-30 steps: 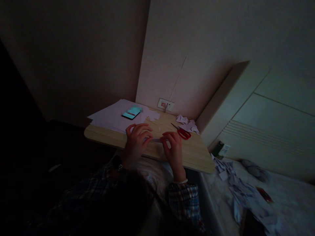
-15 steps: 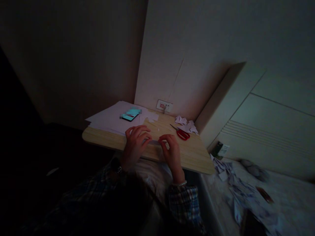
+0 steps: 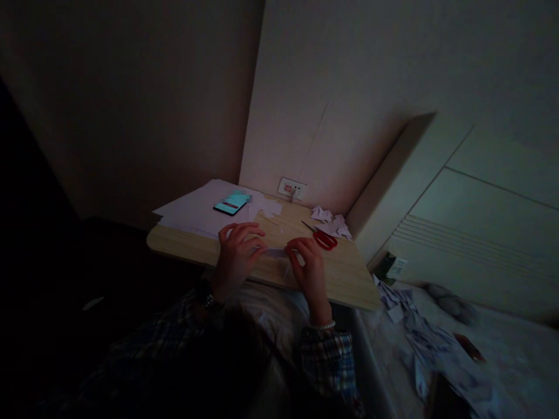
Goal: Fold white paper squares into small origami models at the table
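Note:
A small pale strip of paper [image 3: 275,253] stretches between my two hands, low over the front of the wooden table. My left hand [image 3: 239,249] pinches its left end between thumb and fingers. At the other end, my right hand [image 3: 307,259] grips the paper with thumb and index finger, the rest of the fingers curled. Just beyond my right hand lie scissors with red handles [image 3: 325,240], blades towards the wall. Past my left hand, a phone with a lit screen [image 3: 232,203] rests on a stack of white paper sheets [image 3: 192,209].
Folded paper pieces [image 3: 336,224] sit at the table's back right, and paper scraps [image 3: 268,206] lie near the stack. A wall socket [image 3: 292,188] with a plug is behind the table [image 3: 349,285]. On the bed at right are many loose papers [image 3: 430,337] and a grey object [image 3: 449,301].
My hands have drawn slightly apart, the left a little leftwards and the right a little rightwards. More of the paper strip shows between them.

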### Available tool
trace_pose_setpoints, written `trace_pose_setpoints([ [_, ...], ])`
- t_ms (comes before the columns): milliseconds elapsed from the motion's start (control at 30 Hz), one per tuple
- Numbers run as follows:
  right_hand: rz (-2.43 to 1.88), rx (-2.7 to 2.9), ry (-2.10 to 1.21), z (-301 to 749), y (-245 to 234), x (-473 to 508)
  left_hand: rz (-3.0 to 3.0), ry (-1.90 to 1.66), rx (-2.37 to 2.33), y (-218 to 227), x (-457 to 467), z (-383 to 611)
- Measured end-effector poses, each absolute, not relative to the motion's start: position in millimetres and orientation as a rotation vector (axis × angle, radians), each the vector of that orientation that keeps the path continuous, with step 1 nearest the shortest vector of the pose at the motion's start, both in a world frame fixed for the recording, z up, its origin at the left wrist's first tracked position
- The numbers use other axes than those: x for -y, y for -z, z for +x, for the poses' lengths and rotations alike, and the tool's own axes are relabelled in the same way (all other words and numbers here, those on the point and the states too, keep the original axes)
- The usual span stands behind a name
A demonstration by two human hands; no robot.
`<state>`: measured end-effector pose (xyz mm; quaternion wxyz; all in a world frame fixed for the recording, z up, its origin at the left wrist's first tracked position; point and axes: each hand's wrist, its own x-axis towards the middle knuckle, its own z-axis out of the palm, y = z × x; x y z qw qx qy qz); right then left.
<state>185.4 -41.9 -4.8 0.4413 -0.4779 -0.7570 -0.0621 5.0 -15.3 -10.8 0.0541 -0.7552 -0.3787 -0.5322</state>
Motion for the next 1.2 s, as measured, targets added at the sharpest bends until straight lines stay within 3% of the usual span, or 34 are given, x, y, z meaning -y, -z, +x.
trace_pose_setpoints([
  [700,-1.249,1.704,0.212,196,7,41,-2.143,1.828,1.245,11,5,-8],
  [867,-1.233,1.817,0.119,178,7,42,-2.428,1.629,1.033,10,14,10],
  [1200,-1.2,1.886,0.066,173,4,44,-2.387,1.711,1.024,13,11,10],
])
